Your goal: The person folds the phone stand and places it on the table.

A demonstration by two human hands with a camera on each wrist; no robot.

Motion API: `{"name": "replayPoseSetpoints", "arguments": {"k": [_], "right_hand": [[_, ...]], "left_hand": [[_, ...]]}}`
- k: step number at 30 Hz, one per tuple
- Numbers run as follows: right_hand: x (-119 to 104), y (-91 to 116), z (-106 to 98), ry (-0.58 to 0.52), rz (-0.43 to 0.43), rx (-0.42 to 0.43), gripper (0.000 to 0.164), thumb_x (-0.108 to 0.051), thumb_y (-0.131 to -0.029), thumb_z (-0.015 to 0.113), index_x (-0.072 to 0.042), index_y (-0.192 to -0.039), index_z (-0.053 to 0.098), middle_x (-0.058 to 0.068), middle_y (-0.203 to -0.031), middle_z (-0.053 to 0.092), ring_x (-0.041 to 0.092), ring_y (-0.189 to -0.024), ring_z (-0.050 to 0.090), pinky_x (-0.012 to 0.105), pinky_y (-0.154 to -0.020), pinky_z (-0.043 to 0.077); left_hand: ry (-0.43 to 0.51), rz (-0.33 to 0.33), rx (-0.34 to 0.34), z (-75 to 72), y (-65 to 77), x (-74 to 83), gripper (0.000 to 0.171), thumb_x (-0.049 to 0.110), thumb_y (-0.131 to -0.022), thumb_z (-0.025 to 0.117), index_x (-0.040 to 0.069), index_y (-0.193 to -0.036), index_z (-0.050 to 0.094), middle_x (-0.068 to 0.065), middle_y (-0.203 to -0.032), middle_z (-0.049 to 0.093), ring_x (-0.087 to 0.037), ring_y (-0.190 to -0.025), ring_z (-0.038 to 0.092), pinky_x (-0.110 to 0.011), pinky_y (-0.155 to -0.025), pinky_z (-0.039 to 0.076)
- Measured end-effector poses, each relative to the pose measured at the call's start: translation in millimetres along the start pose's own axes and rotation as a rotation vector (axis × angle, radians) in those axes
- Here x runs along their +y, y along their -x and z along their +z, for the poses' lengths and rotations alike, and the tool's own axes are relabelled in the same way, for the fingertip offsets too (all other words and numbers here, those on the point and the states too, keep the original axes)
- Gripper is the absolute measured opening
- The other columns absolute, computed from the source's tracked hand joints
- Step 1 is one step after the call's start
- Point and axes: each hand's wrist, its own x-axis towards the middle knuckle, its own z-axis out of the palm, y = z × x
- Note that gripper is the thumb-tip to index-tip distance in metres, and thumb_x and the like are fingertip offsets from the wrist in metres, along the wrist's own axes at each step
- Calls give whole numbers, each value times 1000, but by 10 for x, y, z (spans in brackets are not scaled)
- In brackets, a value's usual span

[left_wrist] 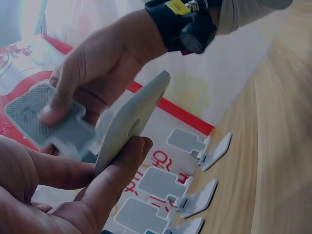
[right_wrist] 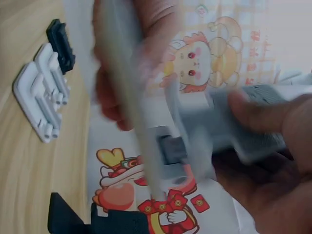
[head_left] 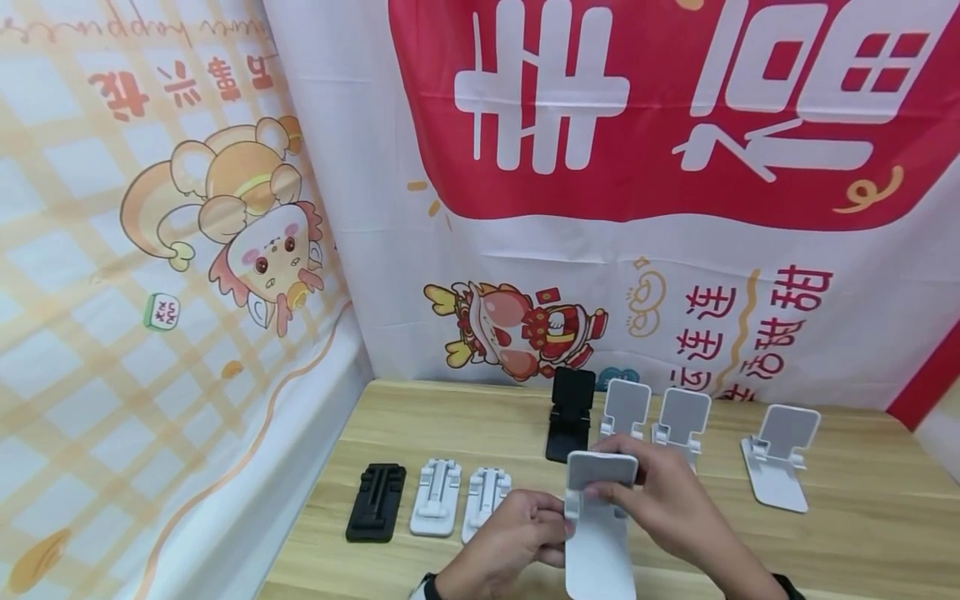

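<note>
A white folding phone stand (head_left: 600, 550) is held up between both hands, its grey-padded plate tilted up from the base. My left hand (head_left: 517, 529) grips the base by its left edge, and in the left wrist view the fingers (left_wrist: 122, 165) lie against the base. With thumb and fingers, my right hand (head_left: 660, 492) pinches the padded plate (left_wrist: 48, 117). In the right wrist view the hinge (right_wrist: 173, 151) between base and plate shows, blurred. Behind the hands stand an unfolded black stand (head_left: 572, 412) and two unfolded white stands (head_left: 626, 408), (head_left: 684, 417).
To the left on the wooden table (head_left: 420, 417) lie a folded black stand (head_left: 377, 502) and two folded white stands (head_left: 436, 497), (head_left: 486, 496), one partly behind the left hand. Another unfolded white stand (head_left: 780, 458) is at the right. Printed cloth (head_left: 360, 208) hangs behind the table.
</note>
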Motion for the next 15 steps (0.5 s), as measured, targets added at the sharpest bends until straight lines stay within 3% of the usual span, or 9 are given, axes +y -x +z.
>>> {"name": "replayPoseSetpoints", "arguments": {"k": [3, 5, 10, 12, 15], "right_hand": [[-4, -5, 44, 78, -54, 88, 31, -10, -77, 88, -18, -103, 73, -5, -96, 78, 3, -85, 71, 21, -70, 60], [-7, -10, 70, 96, -73, 90, 31, -9, -76, 88, -19, -102, 73, -7, -95, 78, 2, -85, 71, 21, -71, 61], [-51, -15, 111, 123, -96, 44, 36, -9, -81, 85, -27, -109, 71, -12, -103, 74, 4, -92, 69, 24, -80, 62], [-77, -8, 107, 174, -132, 97, 42, -8, -80, 86, -30, -112, 72, -14, -108, 72, 5, -97, 68, 26, -84, 62], [-116, 2, 87, 272, -261, 209, 49, 0, -73, 89, -31, -108, 74, -17, -108, 67, 4, -99, 64, 24, -85, 61]], "left_hand": [[-14, -76, -11, 8, -9, 24, 19, 4, -96, 65, -2, -113, 71, -11, -94, 78, -14, -82, 76, -31, -79, 65], [-14, -92, -7, 6, -19, 16, 18, 4, -96, 65, -1, -112, 71, -5, -88, 76, -11, -79, 75, -28, -78, 64], [1, -14, 25, -43, -68, -65, 20, 3, -95, 63, -6, -112, 69, -7, -91, 76, -14, -81, 75, -28, -73, 64], [-2, 18, 40, -69, -85, -97, 21, 2, -95, 62, -8, -113, 68, -13, -96, 77, -18, -85, 76, -31, -74, 65], [-19, 28, 69, -106, -105, -115, 21, 1, -96, 61, -8, -114, 67, -17, -100, 77, -22, -88, 77, -34, -75, 66]]}}
